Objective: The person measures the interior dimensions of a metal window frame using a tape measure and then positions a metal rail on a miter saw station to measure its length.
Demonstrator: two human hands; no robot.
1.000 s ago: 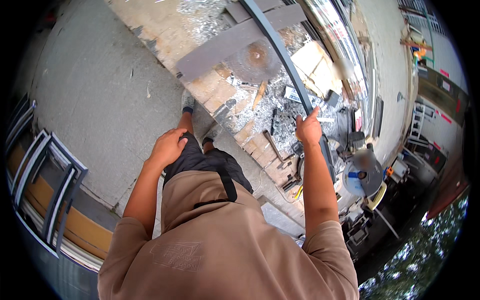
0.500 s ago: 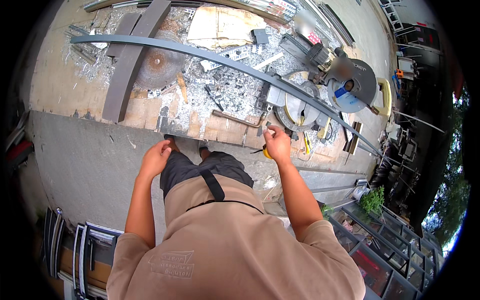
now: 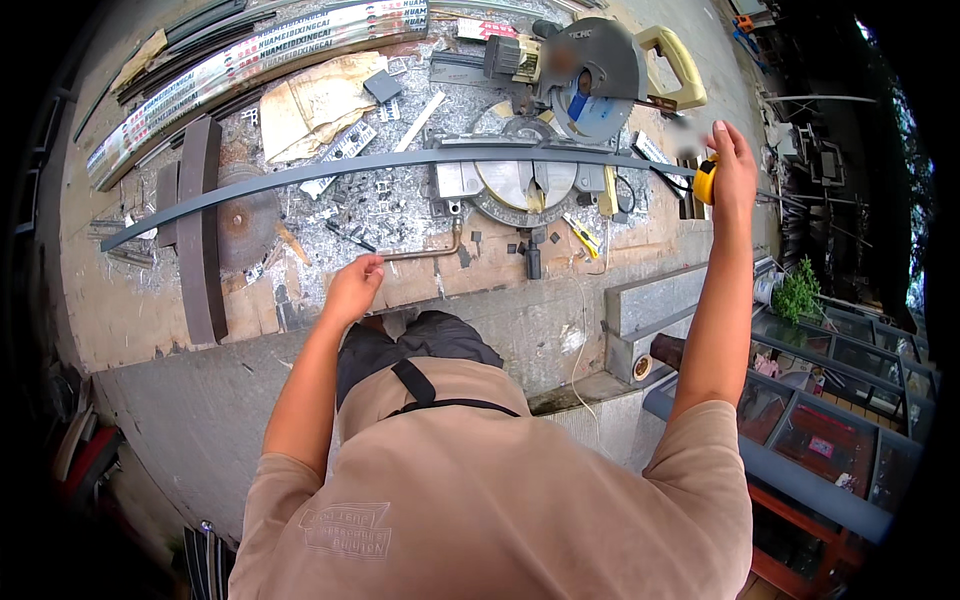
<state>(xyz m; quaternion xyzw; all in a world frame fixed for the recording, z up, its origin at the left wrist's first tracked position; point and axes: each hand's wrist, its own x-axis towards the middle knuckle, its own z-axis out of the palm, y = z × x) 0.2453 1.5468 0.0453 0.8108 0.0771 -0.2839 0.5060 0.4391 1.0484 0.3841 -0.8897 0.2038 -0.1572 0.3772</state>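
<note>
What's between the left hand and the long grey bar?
Head view: a black pen-shaped tool and scattered silvery shavings lie between left hand and bar.

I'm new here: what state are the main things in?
Miter saw: head raised
Long grey bar: lying across the miter saw's base
Yellow tape measure: in the right hand
L-shaped wrench: on the bench
Left hand: fingertips at the L-shaped wrench's end, contact unclear
Loose saw blade: flat, rusty at the centre
Tan sheet: stained
</note>
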